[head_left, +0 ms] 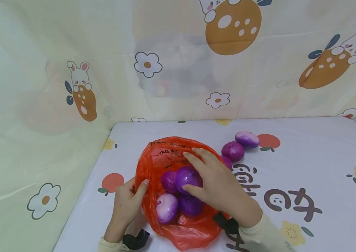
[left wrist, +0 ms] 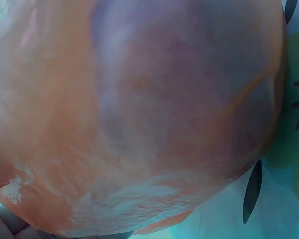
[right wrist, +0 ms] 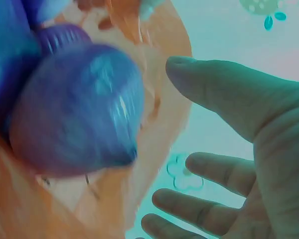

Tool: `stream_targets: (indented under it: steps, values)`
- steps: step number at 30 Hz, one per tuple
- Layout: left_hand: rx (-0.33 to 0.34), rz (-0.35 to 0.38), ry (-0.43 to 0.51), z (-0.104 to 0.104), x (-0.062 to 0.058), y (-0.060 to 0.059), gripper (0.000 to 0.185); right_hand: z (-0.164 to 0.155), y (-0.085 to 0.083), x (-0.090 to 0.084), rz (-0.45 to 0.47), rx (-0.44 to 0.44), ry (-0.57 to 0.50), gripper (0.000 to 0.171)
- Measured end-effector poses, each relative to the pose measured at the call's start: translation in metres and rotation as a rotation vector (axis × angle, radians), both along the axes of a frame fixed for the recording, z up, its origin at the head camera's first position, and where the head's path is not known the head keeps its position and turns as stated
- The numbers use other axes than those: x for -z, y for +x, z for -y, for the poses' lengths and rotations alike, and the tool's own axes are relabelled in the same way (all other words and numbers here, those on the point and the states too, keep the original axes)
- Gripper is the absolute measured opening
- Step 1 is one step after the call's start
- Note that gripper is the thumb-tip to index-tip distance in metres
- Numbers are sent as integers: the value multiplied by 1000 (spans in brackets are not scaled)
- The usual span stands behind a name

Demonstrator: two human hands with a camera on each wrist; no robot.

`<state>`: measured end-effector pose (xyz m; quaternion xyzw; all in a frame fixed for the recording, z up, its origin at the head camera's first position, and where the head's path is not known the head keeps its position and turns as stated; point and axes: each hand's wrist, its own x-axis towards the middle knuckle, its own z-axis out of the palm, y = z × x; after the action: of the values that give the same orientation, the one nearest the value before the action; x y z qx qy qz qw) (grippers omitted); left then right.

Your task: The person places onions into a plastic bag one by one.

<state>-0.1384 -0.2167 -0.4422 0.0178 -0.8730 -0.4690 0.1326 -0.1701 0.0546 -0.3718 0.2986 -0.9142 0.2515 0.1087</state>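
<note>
A red plastic bag lies with its mouth turned up and holds several purple onions. One of them, paler and whitish on top, is the onion at the near left. My left hand pinches the bag's left rim between thumb and fingers. Over the right side of the bag, my right hand spreads its fingers above the onions. In the right wrist view, a gap shows between the thumb and the nearest onion. Bag film fills most of the left wrist view.
Just beyond the bag's right side, three more onions lie in a row: a pale-topped onion, a purple onion and one partly hidden behind the bag. The white printed tablecloth meets a patterned curtain at the back.
</note>
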Motion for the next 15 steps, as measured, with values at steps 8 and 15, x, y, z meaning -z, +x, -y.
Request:
stream_targets:
  steps: [8,15]
  values:
    - [0,17,1,0,-1,0,18,-28,-14,-12,53,84,-35,80]
    - [-2,23,8,-1,-2,0,17,-51,-25,-15,69,152,-82,79]
